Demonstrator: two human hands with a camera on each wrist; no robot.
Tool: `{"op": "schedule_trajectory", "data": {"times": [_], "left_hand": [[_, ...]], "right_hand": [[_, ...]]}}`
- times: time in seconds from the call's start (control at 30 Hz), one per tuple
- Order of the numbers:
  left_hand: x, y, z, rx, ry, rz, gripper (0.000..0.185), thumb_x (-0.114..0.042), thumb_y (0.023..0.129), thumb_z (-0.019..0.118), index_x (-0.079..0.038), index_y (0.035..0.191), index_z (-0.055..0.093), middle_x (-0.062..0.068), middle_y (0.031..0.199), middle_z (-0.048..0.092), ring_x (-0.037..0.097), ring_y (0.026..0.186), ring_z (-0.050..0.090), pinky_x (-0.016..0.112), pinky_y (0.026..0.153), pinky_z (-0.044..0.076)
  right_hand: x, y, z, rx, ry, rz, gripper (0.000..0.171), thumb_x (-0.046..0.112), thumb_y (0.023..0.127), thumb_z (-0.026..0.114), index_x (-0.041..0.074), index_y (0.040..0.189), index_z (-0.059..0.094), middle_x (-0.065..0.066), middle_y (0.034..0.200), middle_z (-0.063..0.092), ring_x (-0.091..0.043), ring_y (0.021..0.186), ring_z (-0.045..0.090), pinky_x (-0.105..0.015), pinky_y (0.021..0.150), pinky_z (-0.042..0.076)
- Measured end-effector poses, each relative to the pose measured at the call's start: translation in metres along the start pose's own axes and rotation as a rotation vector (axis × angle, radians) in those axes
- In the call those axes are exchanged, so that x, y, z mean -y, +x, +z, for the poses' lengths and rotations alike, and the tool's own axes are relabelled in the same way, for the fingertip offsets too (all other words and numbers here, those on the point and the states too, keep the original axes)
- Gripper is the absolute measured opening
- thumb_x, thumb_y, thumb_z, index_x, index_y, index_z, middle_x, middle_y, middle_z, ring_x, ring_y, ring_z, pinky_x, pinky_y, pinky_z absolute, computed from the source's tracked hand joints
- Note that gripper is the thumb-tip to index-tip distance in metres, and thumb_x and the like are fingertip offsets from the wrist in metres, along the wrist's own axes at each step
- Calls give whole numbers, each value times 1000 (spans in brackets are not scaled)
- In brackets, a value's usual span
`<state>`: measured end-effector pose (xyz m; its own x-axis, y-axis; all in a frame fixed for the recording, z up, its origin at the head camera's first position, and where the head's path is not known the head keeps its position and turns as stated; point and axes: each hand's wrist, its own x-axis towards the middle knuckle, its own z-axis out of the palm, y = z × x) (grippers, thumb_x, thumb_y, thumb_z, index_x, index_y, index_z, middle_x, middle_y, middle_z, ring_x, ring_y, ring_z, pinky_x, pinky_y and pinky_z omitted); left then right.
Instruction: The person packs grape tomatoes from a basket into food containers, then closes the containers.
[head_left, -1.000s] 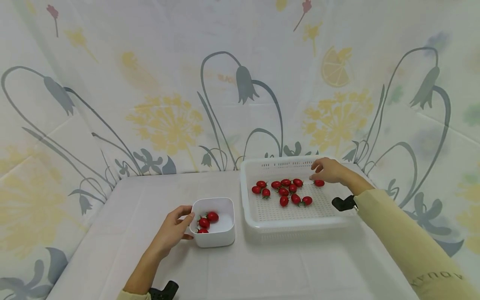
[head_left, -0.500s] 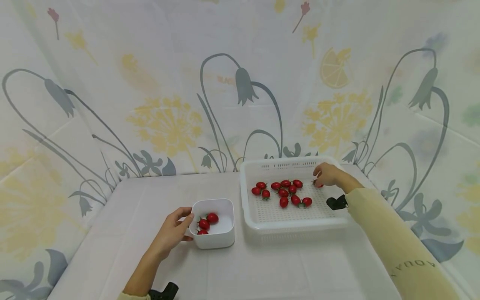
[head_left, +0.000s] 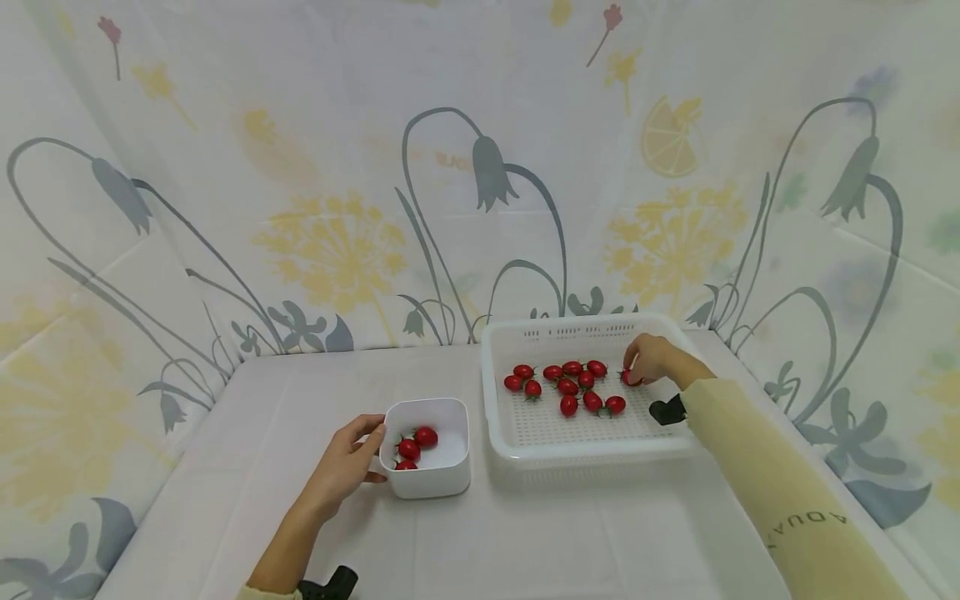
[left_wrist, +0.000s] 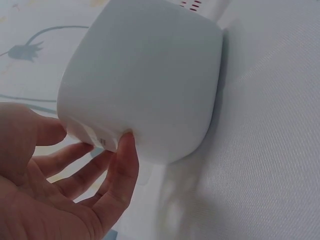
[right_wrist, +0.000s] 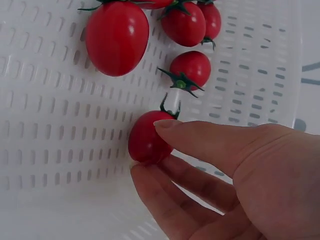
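Note:
My right hand (head_left: 656, 358) reaches into the white perforated basket (head_left: 592, 453). Between thumb and fingertips it pinches a red cherry tomato (right_wrist: 149, 137) with a green stem, low over the slotted floor. Several more cherry tomatoes (head_left: 567, 387) lie to the left of that one. At the left, a small white square container (head_left: 433, 481) stands on the table, with red cherry tomatoes (head_left: 409, 449) inside. My left hand (head_left: 345, 462) holds this container at its left side, thumb near the rim and fingertips against the outer wall (left_wrist: 145, 75).
A white cloth (head_left: 562, 525) covers the table. Flower-printed fabric (head_left: 480, 242) rises behind and at both sides. The basket's raised rim stands a short way right of the container. Black wrist mounts (head_left: 330, 583) sit at both sleeves.
My right hand has come down onto the lone tomato at the basket's right and pinched it, shifting it slightly left, its stem now pointing left. The left hand and container have stayed in place.

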<state>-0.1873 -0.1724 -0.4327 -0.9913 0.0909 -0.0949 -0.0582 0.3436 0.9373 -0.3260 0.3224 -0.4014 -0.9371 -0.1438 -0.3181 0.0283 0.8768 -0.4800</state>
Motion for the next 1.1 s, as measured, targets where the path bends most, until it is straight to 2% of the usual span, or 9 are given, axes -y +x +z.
{"op": "schedule_trajectory", "data": {"times": [0.2,0.4,0.77,1.1], "left_hand": [[0,0,1,-6,9,1,38,-22,109,50,-2,142,53,19,142,54,34,113,62,40,74,64],[0,0,1,-7,6,2,38,-21,109,50,-2,142,53,20,142,54,34,112,61,40,74,64],[-1,1,0,-2,-2,5,38,-21,109,49,-2,142,53,20,141,54,33,110,61,39,74,64],[1,1,0,4,-7,1,38,-20,110,49,-2,142,52,20,141,53,34,111,60,40,74,64]], "right_hand": [[0,1,4,13,45,45,17,4,85,79,-6,94,69,-16,91,68,-20,77,66,-31,71,62],[-1,3,8,19,73,32,16,6,85,80,-5,90,70,-15,90,67,-17,73,67,-29,68,62],[12,-11,1,50,209,-104,22,6,91,75,-11,103,67,-18,99,71,-22,83,74,-36,78,63],[24,-22,-8,42,269,-165,23,6,93,72,-12,106,67,-18,98,72,-26,87,74,-38,82,63]]}}
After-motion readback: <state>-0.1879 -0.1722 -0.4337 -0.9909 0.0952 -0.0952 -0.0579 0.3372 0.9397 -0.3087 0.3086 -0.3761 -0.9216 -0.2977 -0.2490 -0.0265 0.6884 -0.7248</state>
